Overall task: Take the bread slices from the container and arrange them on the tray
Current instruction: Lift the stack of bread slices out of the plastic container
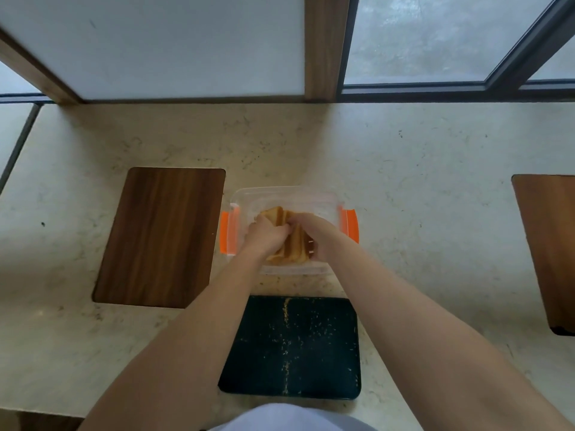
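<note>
Toasted bread slices (294, 241) stand upright in clear container (281, 194); black tray (292, 346) nearby.

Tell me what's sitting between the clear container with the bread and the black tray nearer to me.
Nothing: the head view shows only a bare strip of countertop between the container and the black tray, though both forearms pass over it.

This looks like a home kitchen or dining spot set by a window. A pale, marble-patterned stone bench (404, 169) runs along a wood-framed frosted panel (174, 42) and dark-framed window glass (435, 35). On the bench lie two wooden boards, one at the left (158, 237) and another at the right edge (547, 244), like place settings or cutting boards. A clear plastic food container (286, 194) with orange clips holds bread slices (292, 241), and a dark tray (292, 346) sprinkled with crumbs sits in front of it
</note>
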A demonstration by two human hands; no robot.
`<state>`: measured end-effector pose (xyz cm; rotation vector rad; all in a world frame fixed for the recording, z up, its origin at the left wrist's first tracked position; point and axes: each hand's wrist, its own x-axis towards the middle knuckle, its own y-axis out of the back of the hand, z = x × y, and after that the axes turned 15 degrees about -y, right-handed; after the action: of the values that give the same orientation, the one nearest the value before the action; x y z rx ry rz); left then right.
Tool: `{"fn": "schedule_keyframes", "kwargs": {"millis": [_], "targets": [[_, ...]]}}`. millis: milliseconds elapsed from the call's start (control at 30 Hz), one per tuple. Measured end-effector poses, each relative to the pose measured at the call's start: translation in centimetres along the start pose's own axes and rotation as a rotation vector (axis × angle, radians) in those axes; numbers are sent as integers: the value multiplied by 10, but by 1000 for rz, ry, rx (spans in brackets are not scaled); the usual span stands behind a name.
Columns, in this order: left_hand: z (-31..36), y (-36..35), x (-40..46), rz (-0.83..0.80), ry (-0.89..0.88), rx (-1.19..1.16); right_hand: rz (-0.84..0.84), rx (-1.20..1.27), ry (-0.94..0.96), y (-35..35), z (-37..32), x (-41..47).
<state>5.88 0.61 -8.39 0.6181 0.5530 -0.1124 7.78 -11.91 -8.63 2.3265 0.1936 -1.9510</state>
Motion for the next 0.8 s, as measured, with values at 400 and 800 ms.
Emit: {"fn": "schedule_keyframes", "kwargs": {"millis": [400,800], "targets": [[-10,10,-11,75,-174,311,69,-138,119,-8,6,-4],[17,30,-46,195,-338,355,330,-322,432,-10,17,-39]]}}
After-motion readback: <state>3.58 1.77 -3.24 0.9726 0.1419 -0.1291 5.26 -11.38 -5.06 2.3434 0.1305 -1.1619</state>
